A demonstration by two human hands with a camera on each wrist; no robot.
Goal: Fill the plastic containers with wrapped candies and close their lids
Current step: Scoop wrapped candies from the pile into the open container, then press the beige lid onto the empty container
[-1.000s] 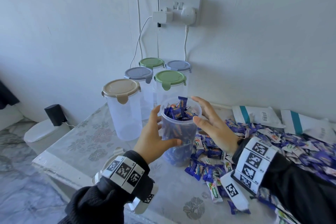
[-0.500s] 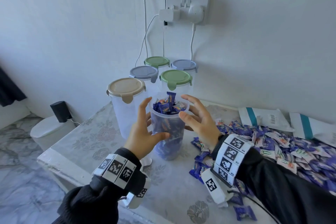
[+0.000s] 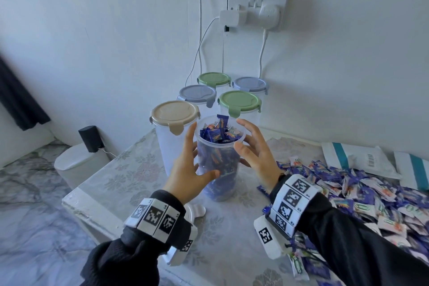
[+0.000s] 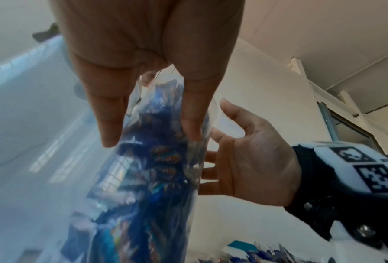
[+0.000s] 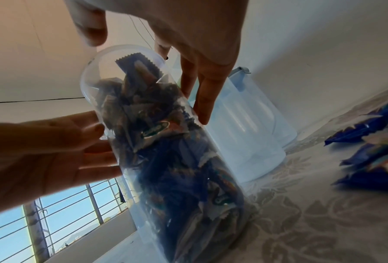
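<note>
A clear plastic container (image 3: 220, 165) with no lid stands upright on the table, filled to the rim with blue wrapped candies (image 3: 218, 133). My left hand (image 3: 190, 169) is at its left side with straight, spread fingers and the thumb across the front wall. On the other side my right hand (image 3: 257, 155) is spread the same way. In the left wrist view my fingertips (image 4: 190, 131) lie against the container (image 4: 157, 169). The right wrist view shows my fingers (image 5: 202, 106) resting along the container (image 5: 177, 160). Neither hand curls round it.
Several empty lidded containers stand just behind, the nearest with a beige lid (image 3: 174, 114) and a green lid (image 3: 239, 101). A big pile of loose candies (image 3: 359, 193) and white packets (image 3: 355, 158) lie to the right. A white piece (image 3: 196, 211) lies under my left wrist. The table edge (image 3: 76, 206) is at the left.
The full container has been shifted left, away from the candy pile and closer to the beige-lidded container. My left hand has loosened its grip and spread its fingers.
</note>
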